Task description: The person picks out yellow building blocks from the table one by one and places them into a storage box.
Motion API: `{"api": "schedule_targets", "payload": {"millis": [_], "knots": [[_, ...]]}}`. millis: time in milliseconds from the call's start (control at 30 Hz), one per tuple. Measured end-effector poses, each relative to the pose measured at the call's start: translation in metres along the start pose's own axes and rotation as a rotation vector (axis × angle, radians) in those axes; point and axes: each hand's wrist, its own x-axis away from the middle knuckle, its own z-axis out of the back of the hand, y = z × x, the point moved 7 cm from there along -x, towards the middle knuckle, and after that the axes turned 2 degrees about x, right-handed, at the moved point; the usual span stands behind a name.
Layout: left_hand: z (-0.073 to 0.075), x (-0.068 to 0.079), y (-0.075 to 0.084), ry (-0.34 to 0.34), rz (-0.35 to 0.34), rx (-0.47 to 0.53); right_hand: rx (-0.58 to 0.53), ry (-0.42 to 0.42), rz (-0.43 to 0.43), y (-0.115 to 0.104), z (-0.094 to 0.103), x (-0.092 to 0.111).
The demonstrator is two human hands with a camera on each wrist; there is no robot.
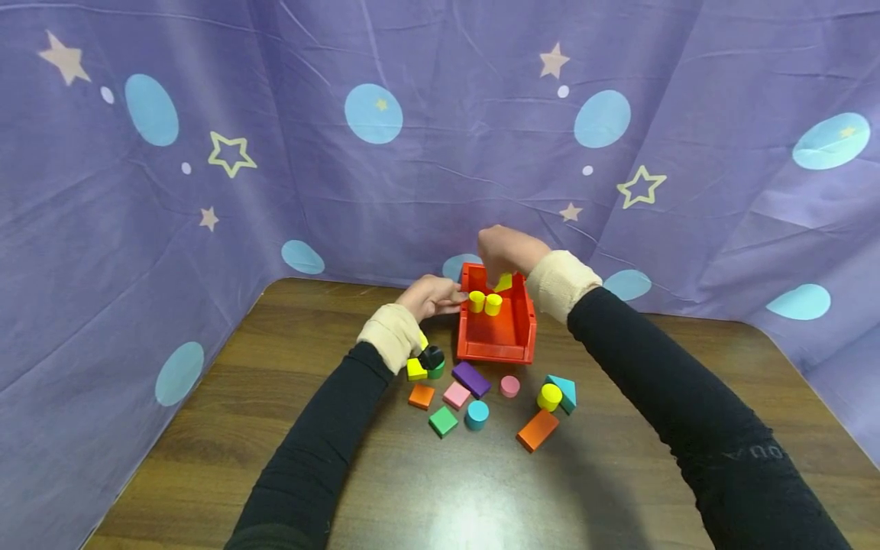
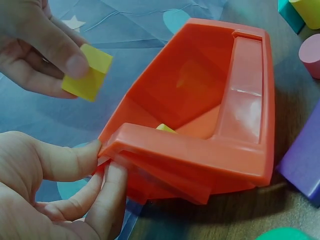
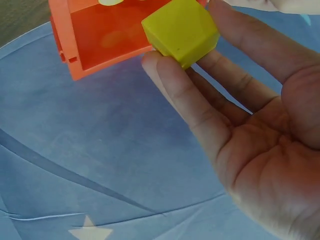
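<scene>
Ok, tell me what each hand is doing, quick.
Left hand: closed, pinching the edge of the red bin.
Right hand: closed, holding a yellow block.

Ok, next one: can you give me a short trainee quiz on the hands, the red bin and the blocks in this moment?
1. What does the right hand hold between its thumb and fingers?
2. True or false: the left hand grips the edge of the red bin.
3. What colour is the round block directly beside the teal triangular block? (a) pink (b) yellow (c) blue

Key: 1. A flat-sided yellow block. 2. True. 3. (b) yellow.
</scene>
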Motion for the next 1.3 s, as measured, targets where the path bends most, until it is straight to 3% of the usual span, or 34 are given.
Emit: {"api": "schedule_targets", "payload": {"millis": [367,733,1300], "knots": [[0.0,0.0,0.0,0.0,0.002,-0.005,-0.032,-0.032,-0.137,0.012,-0.014,-0.009],[0.001,0.0,-0.002,-0.009,-0.001,-0.012,-0.106,-0.033,-0.207,0.025,-0.032,-0.014],[0.0,-0.001,-0.001,-0.01,-0.005,-0.002,-0.064,0.001,-0.185,0.021,-0.044,-0.026]]}}
